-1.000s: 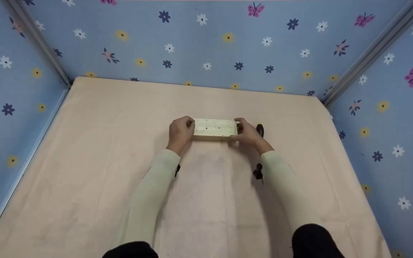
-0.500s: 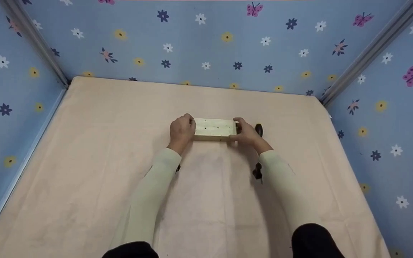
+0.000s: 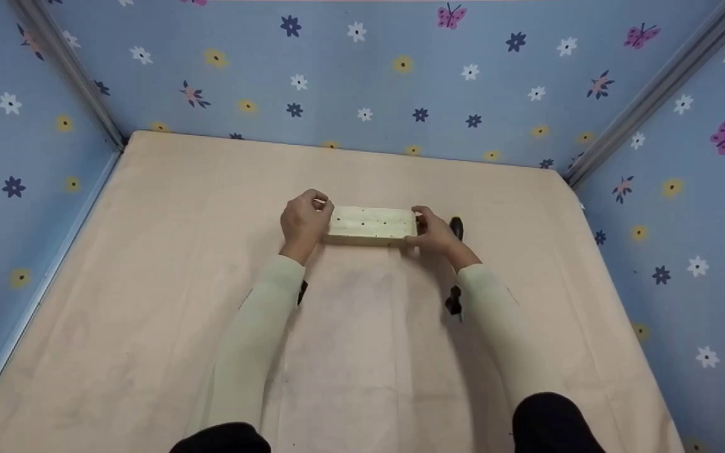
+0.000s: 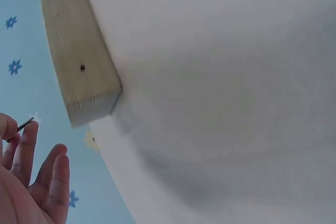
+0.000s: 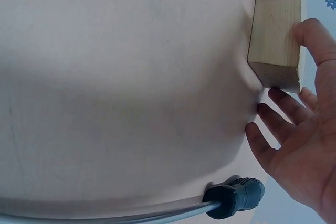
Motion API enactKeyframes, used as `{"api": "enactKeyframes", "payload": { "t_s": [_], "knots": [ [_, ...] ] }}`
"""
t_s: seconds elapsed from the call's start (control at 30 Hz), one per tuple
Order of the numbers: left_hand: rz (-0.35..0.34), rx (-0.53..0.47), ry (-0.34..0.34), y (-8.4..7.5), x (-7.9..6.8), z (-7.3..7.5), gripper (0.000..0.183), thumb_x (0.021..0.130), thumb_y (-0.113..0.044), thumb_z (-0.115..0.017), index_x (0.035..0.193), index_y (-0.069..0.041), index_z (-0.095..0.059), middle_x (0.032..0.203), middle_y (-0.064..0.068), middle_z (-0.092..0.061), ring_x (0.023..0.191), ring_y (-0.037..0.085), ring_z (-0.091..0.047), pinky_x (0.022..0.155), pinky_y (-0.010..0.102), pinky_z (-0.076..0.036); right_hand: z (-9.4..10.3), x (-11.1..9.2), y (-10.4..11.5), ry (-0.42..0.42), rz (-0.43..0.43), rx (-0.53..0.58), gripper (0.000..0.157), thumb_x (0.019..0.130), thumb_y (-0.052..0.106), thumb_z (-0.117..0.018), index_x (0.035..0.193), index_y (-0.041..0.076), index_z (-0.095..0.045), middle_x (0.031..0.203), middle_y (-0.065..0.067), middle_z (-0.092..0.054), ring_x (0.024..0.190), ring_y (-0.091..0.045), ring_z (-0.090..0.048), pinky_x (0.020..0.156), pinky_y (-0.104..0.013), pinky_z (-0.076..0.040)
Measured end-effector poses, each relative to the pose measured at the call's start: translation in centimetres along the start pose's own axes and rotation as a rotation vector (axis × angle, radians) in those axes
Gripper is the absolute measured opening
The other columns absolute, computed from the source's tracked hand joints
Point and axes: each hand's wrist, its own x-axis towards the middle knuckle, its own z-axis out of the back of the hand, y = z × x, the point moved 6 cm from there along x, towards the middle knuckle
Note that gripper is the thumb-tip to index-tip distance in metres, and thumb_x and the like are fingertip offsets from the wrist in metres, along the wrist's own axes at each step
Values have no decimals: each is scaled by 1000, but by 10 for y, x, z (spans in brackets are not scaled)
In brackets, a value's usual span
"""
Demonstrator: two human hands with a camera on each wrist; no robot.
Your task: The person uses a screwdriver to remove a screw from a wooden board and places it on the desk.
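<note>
A pale wooden block (image 3: 370,225) with several small dark holes in its top lies on the cloth-covered table. My left hand (image 3: 304,220) is beside the block's left end, pinching a small dark screw (image 4: 25,124) between thumb and finger. In the left wrist view, that hand (image 4: 34,187) is apart from the block (image 4: 79,51), its other fingers loosely bent. At the right end, my right hand (image 3: 433,231) grips the block with thumb and fingers. The right wrist view shows the thumb of this hand (image 5: 310,145) on the block's edge (image 5: 275,35).
Just right of my right hand lies a screwdriver with a black handle (image 3: 457,228); its metal shaft (image 5: 168,216) shows in the right wrist view. A beige cloth (image 3: 148,283) covers the table. Blue flowered panels (image 3: 362,82) stand at the back and both sides.
My left hand has moved left and slightly away from me, off the block's left end, uncovering more of its top and another hole. The right hand and block stay in place.
</note>
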Motion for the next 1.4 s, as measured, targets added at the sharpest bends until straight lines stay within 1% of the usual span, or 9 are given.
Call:
{"api": "enactKeyframes", "payload": {
  "t_s": [0.1,0.3,0.4,0.53,0.7,0.93,1.13,1.27,1.4],
  "knots": [
    [7,-15,4,7,5,9,14,78,-35,-56,84,-24,-62,73,-10,-63,62,7,-57,56,28,-44,1,0,0,-3,3,-2,80,70,35,-70,136,23,-25,130,-8,-42,117,-20,-42,98,-38,-35],
    [10,51,82,21,10,16,16,78,-37,-53,85,-25,-62,72,-9,-63,58,7,-56,54,28,-44,3,-1,-2,-10,2,5,80,70,35,-70,135,23,-26,131,-8,-41,118,-20,-41,99,-37,-35],
    [27,72,93,30,11,18,16,78,-35,-53,84,-23,-61,72,-9,-62,57,8,-57,53,28,-44,2,0,-3,-11,-7,18,80,69,35,-71,135,23,-26,131,-7,-41,118,-20,-41,99,-38,-34],
    [56,94,104,43,11,22,15,77,-33,-55,84,-22,-61,73,-8,-62,58,9,-57,54,28,-44,2,1,-4,-18,-15,3,81,68,36,-72,135,25,-27,130,-6,-43,117,-19,-42,100,-37,-34],
    [87,140,141,56,9,26,15,76,-33,-57,83,-20,-62,75,-6,-62,62,12,-57,55,30,-44,2,1,-2,-14,5,-12,80,69,36,-71,134,26,-27,131,-6,-43,119,-19,-42,101,-38,-33],
    [144,183,241,70,3,25,13,74,-31,-62,76,-18,-64,81,-3,-63,71,16,-56,61,32,-45,0,0,-1,-7,17,-8,77,71,36,-69,135,25,-27,134,-7,-40,123,-20,-38,101,-37,-32],
    [151,233,306,74,1,18,11,74,-26,-61,72,-15,-64,73,-1,-63,67,16,-56,59,30,-44,0,1,-3,-12,15,-1,78,70,36,-70,135,24,-28,135,-8,-39,124,-20,-37,102,-37,-31],
    [177,249,334,78,-1,14,14,77,-26,-59,76,-13,-64,76,2,-63,70,17,-57,62,32,-45,-1,0,-1,-16,7,2,78,70,35,-70,135,25,-28,134,-8,-40,123,-20,-38,102,-36,-32],
    [192,237,339,78,-2,12,19,79,-24,-56,85,-9,-66,84,5,-65,78,19,-59,69,35,-48,0,-1,-2,-15,6,-1,78,70,35,-70,135,25,-28,134,-8,-40,124,-20,-37,102,-36,-31]
  ]
}}
